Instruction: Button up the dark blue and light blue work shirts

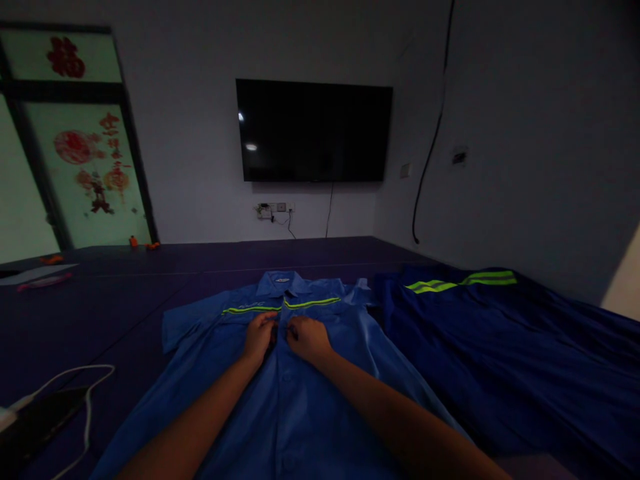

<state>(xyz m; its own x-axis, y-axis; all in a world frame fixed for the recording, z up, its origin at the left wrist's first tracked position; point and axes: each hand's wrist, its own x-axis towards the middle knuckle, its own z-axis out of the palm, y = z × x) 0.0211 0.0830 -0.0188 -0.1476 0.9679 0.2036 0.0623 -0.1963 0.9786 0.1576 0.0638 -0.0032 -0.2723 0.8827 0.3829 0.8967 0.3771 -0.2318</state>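
Dim white wall (pixel 190 147) and a wall-mounted television (pixel 315 133) stand beyond a purple surface (pixel 135 287) in the head view. On it, front and centre, a blue short-sleeved work shirt (pixel 310 393) lies face up, its collar (pixel 283 285) pointing away from the wearer and its long axis running toward the camera. Left hand (pixel 259 335) and right hand (pixel 309 335) meet at the button placket just below the yellow-green chest stripe, fingers curled and nearly closed; whether they pinch cloth cannot be told. Dark-blue reflective-striped clothing (pixel 500 360) crowds the shirt's right edge; bare purple surface borders its left sleeve.
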